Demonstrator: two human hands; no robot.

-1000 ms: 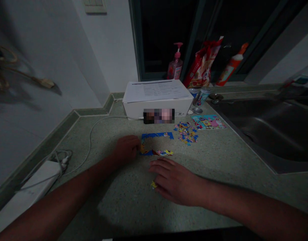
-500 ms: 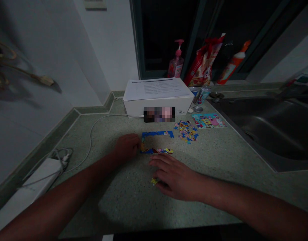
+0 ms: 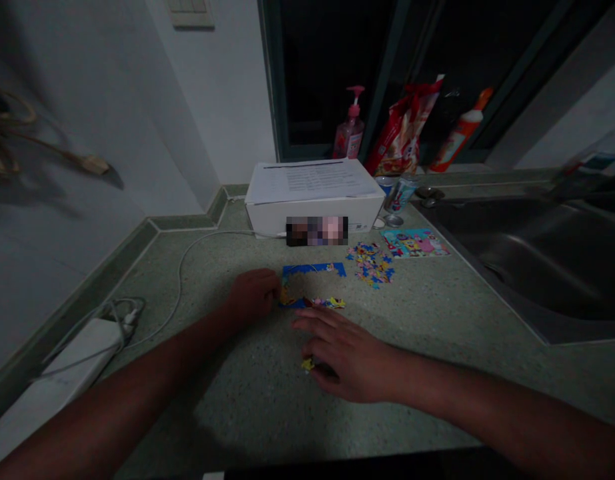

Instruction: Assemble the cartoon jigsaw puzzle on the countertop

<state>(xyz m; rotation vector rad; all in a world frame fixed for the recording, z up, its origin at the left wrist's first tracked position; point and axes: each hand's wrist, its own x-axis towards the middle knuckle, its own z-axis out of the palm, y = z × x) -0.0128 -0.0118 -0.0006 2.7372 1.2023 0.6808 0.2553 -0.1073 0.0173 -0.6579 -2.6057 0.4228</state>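
My left hand (image 3: 254,292) rests on the counter with its fingers curled in, right against the left side of a partly joined jigsaw puzzle (image 3: 313,269). The puzzle is a frame of blue and coloured border pieces, with bare counter in its middle and on its right side. Below it, my right hand (image 3: 345,353) pinches a small yellow puzzle piece (image 3: 308,365) between thumb and index finger, while the other fingers stretch toward the puzzle's lower edge. Loose puzzle pieces (image 3: 372,263) lie in a pile to the right. Behind them is a colourful picture card (image 3: 417,243).
A white box (image 3: 312,213) with printed paper on top stands at the back, a phone-like object (image 3: 317,231) with a cable leaning against it. Cans (image 3: 402,193) stand beside it. At right is a steel sink (image 3: 532,247); at left, a white power strip (image 3: 82,360).
The thumb and index finger of my right hand have closed on the yellow puzzle piece. My left hand stays in place. The view has tilted slightly up.
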